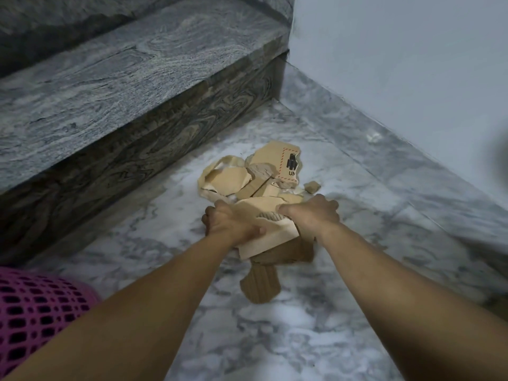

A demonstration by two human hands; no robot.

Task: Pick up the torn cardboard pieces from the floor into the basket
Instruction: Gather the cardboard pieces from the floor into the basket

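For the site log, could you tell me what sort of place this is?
Probably the foot of an indoor staircase: a grey veined stone step rises from the marble-patterned floor beside a pale painted wall.

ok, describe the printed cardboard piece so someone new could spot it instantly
Find the corner where the grey stone step meets the pale wall; a pile of torn cardboard lies on the marble floor there. The printed piece sits at the pile's far edge, the only one with a red dashed border and black markings.
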